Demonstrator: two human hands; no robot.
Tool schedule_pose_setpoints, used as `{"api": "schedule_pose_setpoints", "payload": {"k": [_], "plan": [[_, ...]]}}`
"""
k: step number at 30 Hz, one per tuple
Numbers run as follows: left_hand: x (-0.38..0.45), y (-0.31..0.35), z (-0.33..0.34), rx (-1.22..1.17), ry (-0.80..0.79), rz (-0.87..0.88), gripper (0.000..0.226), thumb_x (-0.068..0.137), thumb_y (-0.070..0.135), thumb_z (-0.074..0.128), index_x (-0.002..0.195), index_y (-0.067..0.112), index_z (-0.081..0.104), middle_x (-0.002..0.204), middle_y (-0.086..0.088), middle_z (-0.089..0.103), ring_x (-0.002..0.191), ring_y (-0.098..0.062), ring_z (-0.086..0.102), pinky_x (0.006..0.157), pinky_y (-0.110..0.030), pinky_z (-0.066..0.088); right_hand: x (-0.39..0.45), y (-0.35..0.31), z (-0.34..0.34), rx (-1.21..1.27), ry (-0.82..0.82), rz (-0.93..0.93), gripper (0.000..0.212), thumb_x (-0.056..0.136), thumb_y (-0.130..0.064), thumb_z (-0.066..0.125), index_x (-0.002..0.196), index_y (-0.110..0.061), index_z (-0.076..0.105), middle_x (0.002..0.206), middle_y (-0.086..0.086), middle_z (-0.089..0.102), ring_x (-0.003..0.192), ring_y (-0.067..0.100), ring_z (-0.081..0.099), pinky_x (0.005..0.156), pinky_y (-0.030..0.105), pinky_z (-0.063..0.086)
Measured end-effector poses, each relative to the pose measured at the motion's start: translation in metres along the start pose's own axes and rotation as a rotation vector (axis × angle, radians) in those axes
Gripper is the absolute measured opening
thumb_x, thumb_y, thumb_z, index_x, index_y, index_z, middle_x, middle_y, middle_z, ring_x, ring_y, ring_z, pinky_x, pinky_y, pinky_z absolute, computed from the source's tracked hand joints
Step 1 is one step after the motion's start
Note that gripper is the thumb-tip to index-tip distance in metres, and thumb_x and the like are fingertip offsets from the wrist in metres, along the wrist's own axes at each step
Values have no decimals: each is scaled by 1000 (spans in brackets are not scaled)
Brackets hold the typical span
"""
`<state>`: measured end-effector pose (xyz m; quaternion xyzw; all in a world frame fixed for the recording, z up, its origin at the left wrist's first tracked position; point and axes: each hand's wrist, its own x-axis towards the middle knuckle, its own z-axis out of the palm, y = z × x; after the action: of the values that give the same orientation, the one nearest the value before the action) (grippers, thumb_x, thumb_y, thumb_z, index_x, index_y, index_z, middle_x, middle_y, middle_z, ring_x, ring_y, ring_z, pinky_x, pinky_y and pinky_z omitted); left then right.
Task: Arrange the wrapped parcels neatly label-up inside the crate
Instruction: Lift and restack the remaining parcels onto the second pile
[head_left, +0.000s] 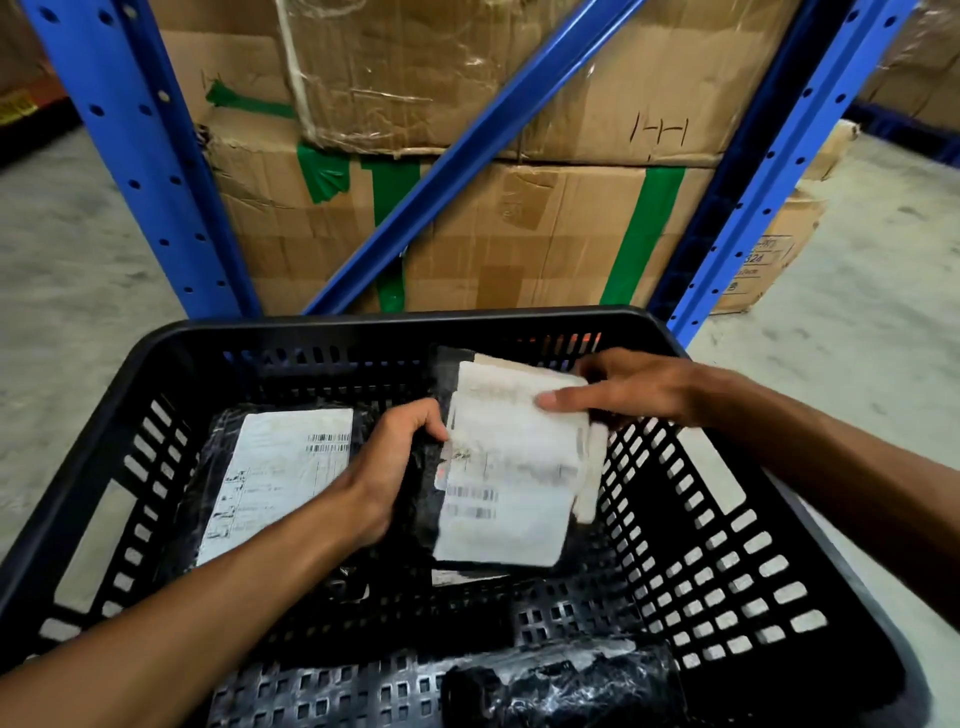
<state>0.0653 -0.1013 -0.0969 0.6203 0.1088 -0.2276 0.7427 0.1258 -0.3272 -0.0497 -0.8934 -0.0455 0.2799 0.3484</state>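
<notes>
A black slotted plastic crate (156, 457) fills the lower half of the head view. Inside it, at the left, lies a black-wrapped parcel with its white label (270, 478) facing up. In the middle, both hands hold a second black-wrapped parcel (509, 499), its white barcode label up and a little blurred. My left hand (395, 467) grips that parcel's left edge. My right hand (628, 389) holds its far right corner, fingers lying on the label. A third black-wrapped parcel (561, 686) lies at the crate's near edge with no label showing.
Behind the crate stands a blue steel rack (130, 156) with a diagonal brace (467, 156). Stacked cardboard boxes (519, 234) with green tape sit inside it. Grey concrete floor (78, 260) lies to both sides.
</notes>
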Motion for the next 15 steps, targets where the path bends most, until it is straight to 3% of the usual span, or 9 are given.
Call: {"api": "schedule_pose_setpoints", "payload": {"k": [3, 6, 8, 9, 10, 11, 12, 14, 15], "plan": [[6, 21, 1, 404, -127, 136, 43, 38, 18, 60, 79, 3, 60, 75, -16, 55, 71, -26, 52, 69, -37, 37, -12, -24, -5, -174, -31, -122, 78, 73, -43, 76, 141, -25, 43, 132, -7, 56, 120, 11, 53, 95, 18, 42], [4, 29, 9, 677, -223, 126, 42, 48, 12, 63, 90, 9, 66, 74, -11, 60, 69, -20, 56, 67, -31, 42, -14, -34, 14, -328, -222, -117, 81, 71, -46, 78, 142, -32, 42, 132, -18, 50, 123, 3, 46, 90, 11, 36], [5, 30, 7, 677, -218, 120, 35, 61, 10, 71, 96, 15, 64, 69, -6, 62, 63, -15, 57, 62, -25, 45, -14, -28, 17, -331, -195, -95, 71, 75, -42, 77, 138, -32, 46, 125, -20, 50, 117, 0, 42, 78, 4, 34], [7, 30, 4, 650, -185, 141, 34, 69, 7, 74, 99, 16, 62, 70, -2, 65, 66, -13, 59, 62, -21, 46, -15, -24, 14, -279, -168, -73, 62, 76, -39, 77, 131, -32, 51, 120, -20, 54, 115, 3, 46, 78, 6, 39], [11, 28, 2, 619, -115, 179, 33, 76, 7, 74, 104, 16, 61, 76, 0, 68, 74, -13, 62, 65, -17, 46, -17, -20, 10, -203, -136, -54, 50, 74, -37, 79, 118, -31, 57, 118, -16, 62, 115, 10, 54, 85, 16, 49], [15, 26, 0, 598, -3, 217, 33, 80, 11, 73, 110, 16, 60, 88, 0, 69, 86, -14, 63, 71, -17, 45, -17, -14, 5, -126, -99, -43, 45, 70, -38, 81, 110, -28, 63, 118, -5, 69, 113, 18, 60, 89, 31, 54], [18, 21, -2, 598, 140, 238, 36, 82, 20, 72, 115, 16, 59, 101, -2, 67, 97, -16, 61, 77, -21, 45, -15, -7, 0, -49, -49, -28, 45, 67, -39, 81, 106, -22, 68, 116, 6, 71, 107, 23, 63, 85, 37, 56], [17, 5, -3, 570, 380, 172, 48, 84, 42, 67, 123, 17, 53, 120, -3, 59, 109, -20, 57, 88, -29, 45, -15, 5, -6, 124, 46, 31, 38, 72, -31, 76, 105, -12, 70, 98, 14, 67, 81, 22, 59, 58, 27, 49], [15, -5, 0, 502, 400, 67, 56, 84, 49, 63, 127, 16, 50, 126, -5, 57, 113, -23, 56, 94, -32, 45, -15, 9, -6, 213, 71, 52, 35, 76, -25, 73, 106, -7, 69, 92, 17, 61, 75, 21, 55, 50, 23, 45]]}}
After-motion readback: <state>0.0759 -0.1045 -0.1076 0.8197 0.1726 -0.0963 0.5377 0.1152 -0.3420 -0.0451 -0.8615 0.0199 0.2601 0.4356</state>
